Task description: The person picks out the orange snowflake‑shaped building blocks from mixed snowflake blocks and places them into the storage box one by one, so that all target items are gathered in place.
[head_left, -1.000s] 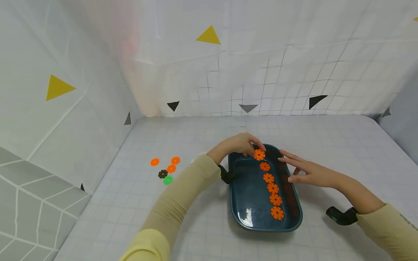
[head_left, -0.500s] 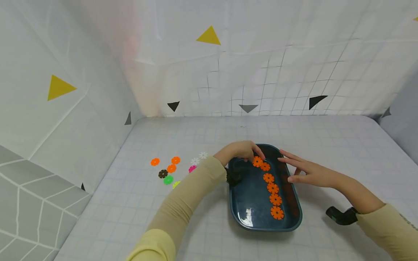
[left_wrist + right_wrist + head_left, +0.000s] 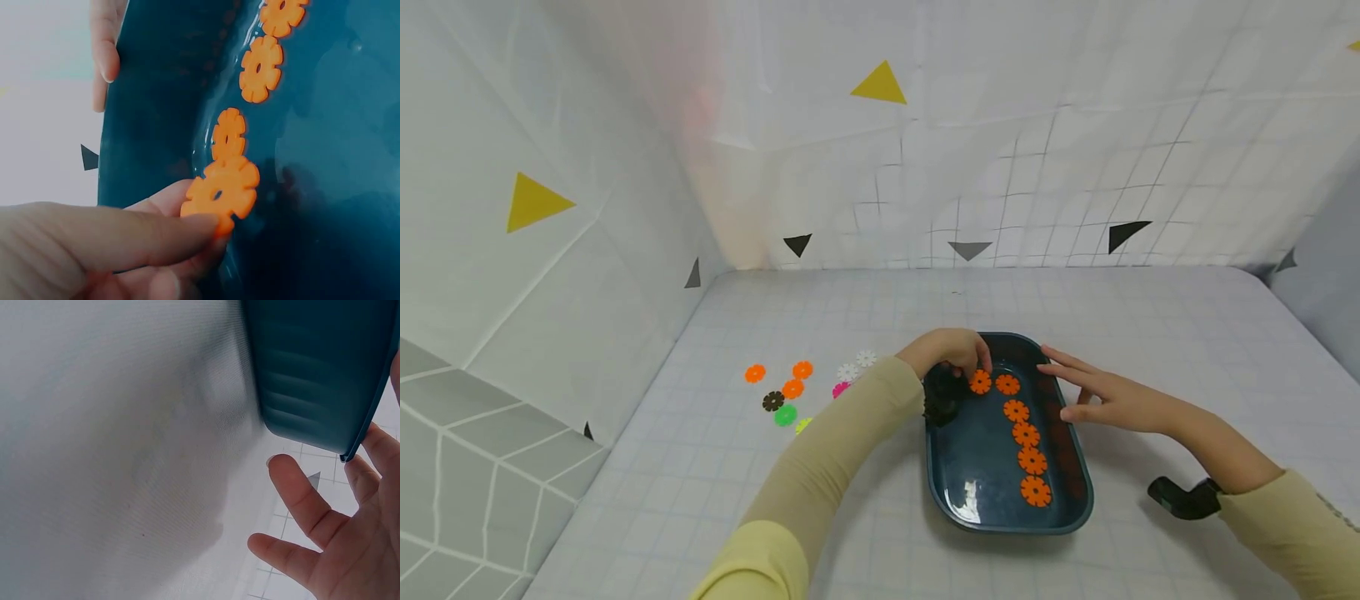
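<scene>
My left hand (image 3: 953, 348) reaches into the far left part of a dark teal tray (image 3: 973, 467). Between its thumb and fingers it pinches an orange notched plastic disc (image 3: 219, 194) with a slot in its middle. In the left wrist view this disc overlaps the end of a row of like orange discs (image 3: 1026, 433) lying along the tray floor. My right hand (image 3: 1108, 398) stays at the tray's right rim, fingers spread and mostly straight. Its fingertips touch the rim from outside, as the right wrist view (image 3: 369, 440) shows.
Left of the tray, loose notched discs lie on the white gridded table: several orange (image 3: 802, 369), a dark brown (image 3: 772, 401), a green (image 3: 786, 415), white ones (image 3: 847, 372), a pink (image 3: 840, 389) and a yellow (image 3: 803, 425). My left sleeve (image 3: 842, 433) partly covers this group.
My left hand has moved the pinched orange disc leftward and nearer to me, from the tray's far end to just left of the row's last disc. The right hand has stayed put.
</scene>
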The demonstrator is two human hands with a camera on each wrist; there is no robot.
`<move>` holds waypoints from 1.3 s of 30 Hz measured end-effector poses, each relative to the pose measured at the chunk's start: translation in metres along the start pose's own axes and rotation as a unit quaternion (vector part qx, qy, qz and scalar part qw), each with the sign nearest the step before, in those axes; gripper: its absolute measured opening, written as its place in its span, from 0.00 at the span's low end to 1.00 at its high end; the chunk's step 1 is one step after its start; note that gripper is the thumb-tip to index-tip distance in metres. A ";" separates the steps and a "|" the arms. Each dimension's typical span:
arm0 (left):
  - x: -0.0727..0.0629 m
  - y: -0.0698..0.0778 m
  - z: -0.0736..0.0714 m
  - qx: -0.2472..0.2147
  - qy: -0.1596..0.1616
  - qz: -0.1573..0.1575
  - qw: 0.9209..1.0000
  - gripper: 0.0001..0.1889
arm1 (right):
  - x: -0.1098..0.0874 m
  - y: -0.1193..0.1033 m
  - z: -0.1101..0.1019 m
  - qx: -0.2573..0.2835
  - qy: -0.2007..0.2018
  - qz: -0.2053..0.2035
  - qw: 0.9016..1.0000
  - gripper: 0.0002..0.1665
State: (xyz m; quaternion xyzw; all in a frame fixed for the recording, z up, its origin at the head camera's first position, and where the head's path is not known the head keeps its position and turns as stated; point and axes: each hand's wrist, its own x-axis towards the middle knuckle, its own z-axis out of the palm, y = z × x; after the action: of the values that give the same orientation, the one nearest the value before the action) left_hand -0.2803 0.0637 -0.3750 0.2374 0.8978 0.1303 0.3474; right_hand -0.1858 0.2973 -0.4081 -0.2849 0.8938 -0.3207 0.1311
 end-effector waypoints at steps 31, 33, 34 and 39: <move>0.009 0.002 0.006 0.084 0.006 -0.062 0.995 0.17 | 0.001 0.001 0.002 -0.005 0.000 0.007 1.000 0.39; 0.008 0.002 0.006 0.074 0.010 -0.065 0.995 0.17 | 0.001 0.001 0.001 -0.005 -0.001 0.007 1.000 0.39; 0.008 0.002 0.006 0.067 0.011 -0.066 0.995 0.16 | 0.001 0.001 0.001 -0.004 -0.001 0.006 1.000 0.39; 0.004 0.003 0.003 0.046 0.023 -0.064 0.997 0.15 | -0.001 0.001 0.000 0.003 0.000 0.002 1.000 0.38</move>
State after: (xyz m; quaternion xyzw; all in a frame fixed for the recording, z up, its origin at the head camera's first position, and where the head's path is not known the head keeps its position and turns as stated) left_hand -0.2797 0.0688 -0.3784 0.1925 0.9239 0.0717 0.3228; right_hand -0.1858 0.2983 -0.4088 -0.2826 0.8935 -0.3228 0.1331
